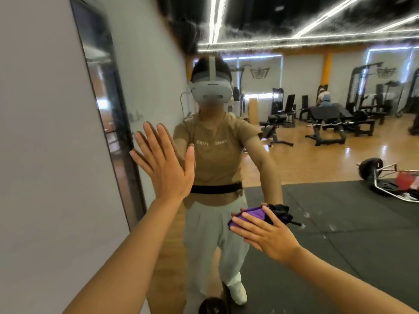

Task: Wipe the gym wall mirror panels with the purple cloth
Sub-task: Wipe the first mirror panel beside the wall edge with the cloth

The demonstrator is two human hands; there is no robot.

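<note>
A large wall mirror panel [317,223] fills the middle and right of the head view, reflecting me and the gym. My left hand [163,164] is flat against the glass, fingers spread, holding nothing. My right hand [265,232] presses the folded purple cloth [255,214] against the mirror lower down, at about waist height of the reflection. The cloth shows partly above my fingers, and its reflection meets it at the glass.
A white wall [45,132] stands at the left, with a narrow dark-framed panel [108,105] beside the mirror's edge. The mirror reflects weight benches, racks, a barbell on a black mat, a wooden floor and a person far back.
</note>
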